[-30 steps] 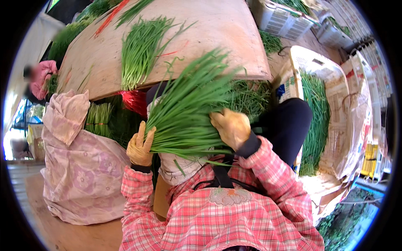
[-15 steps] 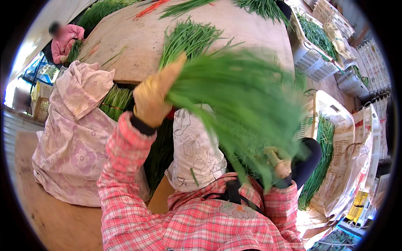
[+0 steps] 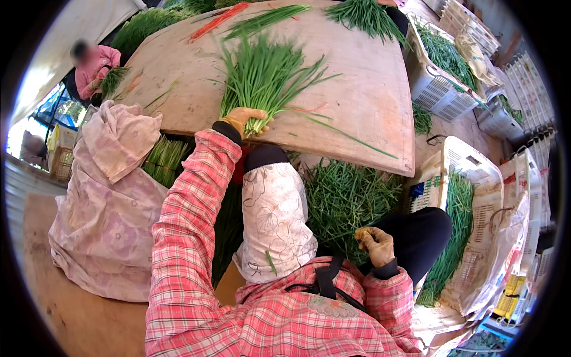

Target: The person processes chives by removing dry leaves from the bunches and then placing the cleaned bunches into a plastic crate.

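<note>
Green bunch [image 3: 262, 74] on the table [image 3: 363, 83]
The left hand [image 3: 245, 121] grips its stalks; the right hand [image 3: 377, 245] curls near loose leaves [image 3: 351, 196], holding anything or not, I can't tell.

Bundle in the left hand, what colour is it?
The bundle is green, paler toward its lower ends; the head view shows it best.

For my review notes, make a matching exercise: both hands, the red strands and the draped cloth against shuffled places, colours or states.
1. Left hand
2. Right hand
3. Red strands
4. Draped cloth

A. On the far part of the board
B. Pale pink with purple flowers
C. Gripping a green bunch near its stem ends
D. Beside the dark trouser leg

Pairs: 1-C, 2-D, 3-A, 4-B
</note>
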`<state>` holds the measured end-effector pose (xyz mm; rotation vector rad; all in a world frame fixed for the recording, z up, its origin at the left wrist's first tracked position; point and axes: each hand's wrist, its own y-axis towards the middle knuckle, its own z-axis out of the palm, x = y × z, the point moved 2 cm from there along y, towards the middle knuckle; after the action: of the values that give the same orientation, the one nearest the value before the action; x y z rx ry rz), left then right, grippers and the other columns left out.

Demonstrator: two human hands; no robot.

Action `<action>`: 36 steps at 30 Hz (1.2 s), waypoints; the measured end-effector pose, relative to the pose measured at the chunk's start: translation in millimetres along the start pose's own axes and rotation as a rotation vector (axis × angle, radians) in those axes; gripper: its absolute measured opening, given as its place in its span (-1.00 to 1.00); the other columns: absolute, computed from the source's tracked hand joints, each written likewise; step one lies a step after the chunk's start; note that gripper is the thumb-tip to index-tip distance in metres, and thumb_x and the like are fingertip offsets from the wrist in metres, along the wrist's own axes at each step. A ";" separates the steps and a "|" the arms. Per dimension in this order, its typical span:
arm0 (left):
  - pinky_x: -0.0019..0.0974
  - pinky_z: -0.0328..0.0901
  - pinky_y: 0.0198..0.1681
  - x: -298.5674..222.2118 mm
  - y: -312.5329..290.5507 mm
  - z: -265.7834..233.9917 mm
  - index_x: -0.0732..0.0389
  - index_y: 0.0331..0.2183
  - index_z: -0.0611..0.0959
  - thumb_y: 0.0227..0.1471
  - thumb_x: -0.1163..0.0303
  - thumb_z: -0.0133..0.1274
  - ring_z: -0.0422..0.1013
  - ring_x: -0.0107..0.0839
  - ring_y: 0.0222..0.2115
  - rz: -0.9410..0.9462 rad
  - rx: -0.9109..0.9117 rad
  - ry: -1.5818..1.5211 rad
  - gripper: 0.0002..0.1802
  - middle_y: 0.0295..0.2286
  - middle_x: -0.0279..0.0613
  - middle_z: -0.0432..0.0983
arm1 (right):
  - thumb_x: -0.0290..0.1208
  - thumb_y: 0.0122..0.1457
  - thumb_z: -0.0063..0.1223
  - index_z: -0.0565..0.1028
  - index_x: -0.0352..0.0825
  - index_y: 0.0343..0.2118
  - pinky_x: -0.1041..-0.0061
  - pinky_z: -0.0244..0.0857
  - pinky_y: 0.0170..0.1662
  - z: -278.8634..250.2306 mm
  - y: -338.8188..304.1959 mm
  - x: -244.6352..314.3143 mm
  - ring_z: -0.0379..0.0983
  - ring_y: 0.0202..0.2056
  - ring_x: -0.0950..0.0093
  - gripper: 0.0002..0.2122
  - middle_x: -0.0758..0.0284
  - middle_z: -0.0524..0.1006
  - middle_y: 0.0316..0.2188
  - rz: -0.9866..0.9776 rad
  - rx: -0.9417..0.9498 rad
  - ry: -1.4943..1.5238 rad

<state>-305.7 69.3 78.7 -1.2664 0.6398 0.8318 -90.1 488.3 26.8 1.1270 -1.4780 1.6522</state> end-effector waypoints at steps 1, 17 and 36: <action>-0.29 0.44 -0.56 -0.1 -1.3 -0.1 0.44 -0.27 0.52 -0.06 0.44 0.08 0.49 -0.27 -0.52 0.003 -0.022 0.011 -0.70 -0.37 -0.01 0.53 | -0.50 0.18 -0.09 0.49 -0.48 -0.28 0.71 0.25 -0.45 3.9 2.3 1.0 0.32 -0.55 0.67 -0.84 0.37 0.50 -0.46 -0.003 0.019 -0.004; -0.23 0.26 -0.05 -70.1 -47.0 -2.8 0.47 -0.13 0.47 -0.24 0.05 0.18 0.38 -0.02 -0.13 0.405 -0.371 1.396 -0.26 -0.18 0.21 0.44 | -0.42 0.05 0.05 0.50 -0.38 -0.26 0.47 0.31 -0.35 85.2 143.8 93.6 0.45 -0.42 0.39 -0.80 0.22 0.52 -0.45 -0.473 -0.006 -0.482; -0.08 -0.08 0.20 -53.3 12.8 15.8 -0.02 0.07 0.36 -0.05 0.42 -0.08 0.00 0.04 0.15 0.913 0.168 1.347 -0.43 0.07 0.13 0.17 | -0.19 0.02 0.08 0.49 -0.26 -0.18 0.26 0.29 -0.20 197.4 182.9 170.0 0.45 -0.26 0.17 -0.67 0.12 0.52 -0.33 -0.629 0.003 -0.778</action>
<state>-346.7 76.2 117.7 -1.2438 2.4263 0.4797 -289.6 251.5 100.6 2.1156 -1.3084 0.8007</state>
